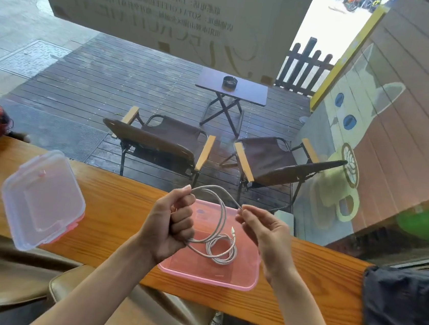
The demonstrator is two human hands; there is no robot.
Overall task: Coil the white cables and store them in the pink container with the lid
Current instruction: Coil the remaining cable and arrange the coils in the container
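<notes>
While both hands (pixel 216 232) grip white cable (pixel 222 216), loops hang into lidless pink container (pixel 208 278).

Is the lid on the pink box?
No, the lid lies on the wooden counter to the left of the open pink box, apart from it.

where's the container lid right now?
Head view, left side: the clear lid lies on the wooden counter, left of the left hand and the pink container, apart from both.
</notes>
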